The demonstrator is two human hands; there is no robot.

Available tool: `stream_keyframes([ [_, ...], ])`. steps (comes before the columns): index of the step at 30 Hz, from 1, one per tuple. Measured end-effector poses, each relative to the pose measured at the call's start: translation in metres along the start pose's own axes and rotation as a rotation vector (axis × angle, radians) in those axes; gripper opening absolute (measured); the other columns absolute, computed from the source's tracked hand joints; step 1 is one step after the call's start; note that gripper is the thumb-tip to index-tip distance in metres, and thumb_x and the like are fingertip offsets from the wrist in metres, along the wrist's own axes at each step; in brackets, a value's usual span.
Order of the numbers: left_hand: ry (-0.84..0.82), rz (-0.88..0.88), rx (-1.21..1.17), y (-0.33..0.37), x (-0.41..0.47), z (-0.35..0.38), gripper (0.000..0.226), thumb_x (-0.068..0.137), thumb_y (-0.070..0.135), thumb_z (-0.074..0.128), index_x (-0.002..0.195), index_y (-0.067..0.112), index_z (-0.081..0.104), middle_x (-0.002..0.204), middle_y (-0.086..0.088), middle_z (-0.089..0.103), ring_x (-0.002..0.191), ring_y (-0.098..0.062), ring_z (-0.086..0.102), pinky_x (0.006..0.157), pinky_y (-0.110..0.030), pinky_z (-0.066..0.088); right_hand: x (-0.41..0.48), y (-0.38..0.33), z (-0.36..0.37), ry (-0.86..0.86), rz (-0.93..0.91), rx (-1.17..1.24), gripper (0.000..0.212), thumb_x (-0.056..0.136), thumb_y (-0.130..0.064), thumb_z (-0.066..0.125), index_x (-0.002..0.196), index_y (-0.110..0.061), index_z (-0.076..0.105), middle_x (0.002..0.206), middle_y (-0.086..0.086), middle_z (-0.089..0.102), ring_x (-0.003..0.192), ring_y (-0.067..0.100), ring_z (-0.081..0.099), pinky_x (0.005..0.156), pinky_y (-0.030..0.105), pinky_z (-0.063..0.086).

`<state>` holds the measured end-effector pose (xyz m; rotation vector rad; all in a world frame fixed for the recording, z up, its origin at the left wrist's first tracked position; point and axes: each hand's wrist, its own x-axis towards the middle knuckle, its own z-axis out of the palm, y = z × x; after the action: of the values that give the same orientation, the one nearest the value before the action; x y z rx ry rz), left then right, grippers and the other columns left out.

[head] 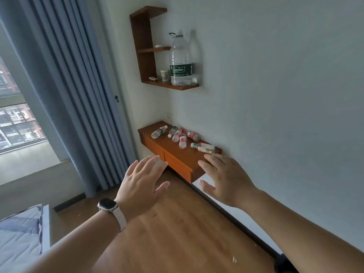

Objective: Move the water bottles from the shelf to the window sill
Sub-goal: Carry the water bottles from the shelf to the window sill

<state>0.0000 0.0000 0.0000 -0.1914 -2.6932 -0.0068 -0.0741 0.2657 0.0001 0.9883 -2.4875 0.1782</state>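
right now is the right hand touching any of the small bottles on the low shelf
Cannot tell. In the head view the open right hand overlaps the nearest small bottle, with no plain gap or contact.

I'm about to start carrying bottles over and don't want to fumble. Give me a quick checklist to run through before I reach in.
1. Left hand free: ok, open, holding nothing.
2. Right hand free: ok, open, empty.
3. Small bottles reachable: ok, lying loose on the low shelf ahead of both hands.
4. Bottles stable: not ok, all lie on their sides and may roll.
5. Large bottle: ok, upright on the upper wall shelf, beside a paper cup.
6. Window sill has room: cannot tell, the curtain hides part of it.
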Motion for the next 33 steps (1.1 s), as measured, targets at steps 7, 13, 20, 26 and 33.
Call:
stream_keyframes([
  [7, -0.037, -0.003, 0.040, -0.017, 0.014, 0.038, 0.058, 0.095, 0.058, 0.041, 0.141, 0.026, 0.052, 0.147, -0.001, 0.052, 0.139, -0.025, 0.044, 0.112, -0.053, 0.036, 0.022, 0.013, 0.041, -0.074, 0.020, -0.012, 0.056, 0.093, -0.052, 0.044, 0.131, -0.015, 0.061, 0.134, 0.010, 0.062, 0.123, 0.029, 0.057, 0.097, 0.047, 0.051],
  [13, -0.049, 0.010, -0.005, -0.071, 0.047, 0.082, 0.056, 0.095, 0.056, 0.043, 0.141, 0.026, 0.053, 0.147, -0.002, 0.052, 0.139, -0.025, 0.043, 0.112, -0.051, 0.035, 0.070, 0.012, 0.092, -0.100, 0.042, -0.024, 0.055, 0.094, -0.053, 0.042, 0.129, -0.017, 0.063, 0.133, 0.010, 0.063, 0.122, 0.029, 0.058, 0.097, 0.046, 0.051],
  [20, -0.070, 0.004, -0.009, -0.167, 0.089, 0.120, 0.053, 0.094, 0.055, 0.048, 0.137, 0.026, 0.057, 0.142, -0.003, 0.057, 0.134, -0.026, 0.049, 0.106, -0.052, 0.042, 0.161, -0.004, 0.147, -0.184, 0.073, -0.037, 0.056, 0.095, -0.055, 0.041, 0.133, -0.020, 0.060, 0.137, 0.006, 0.061, 0.127, 0.026, 0.056, 0.102, 0.045, 0.047],
  [26, -0.071, 0.031, -0.033, -0.228, 0.137, 0.143, 0.054, 0.093, 0.054, 0.044, 0.134, 0.023, 0.061, 0.138, -0.004, 0.061, 0.129, -0.029, 0.055, 0.103, -0.050, 0.046, 0.223, -0.010, 0.172, -0.221, 0.124, -0.079, 0.056, 0.094, -0.056, 0.040, 0.132, -0.021, 0.061, 0.136, 0.005, 0.062, 0.126, 0.027, 0.057, 0.101, 0.045, 0.048],
  [33, -0.110, 0.031, -0.119, -0.256, 0.175, 0.175, 0.055, 0.095, 0.054, 0.039, 0.136, 0.023, 0.058, 0.140, -0.002, 0.059, 0.133, -0.028, 0.051, 0.106, -0.051, 0.044, 0.263, 0.006, 0.198, -0.261, 0.137, -0.107, 0.055, 0.093, -0.055, 0.041, 0.129, -0.020, 0.064, 0.132, 0.005, 0.064, 0.123, 0.026, 0.059, 0.098, 0.044, 0.050],
])
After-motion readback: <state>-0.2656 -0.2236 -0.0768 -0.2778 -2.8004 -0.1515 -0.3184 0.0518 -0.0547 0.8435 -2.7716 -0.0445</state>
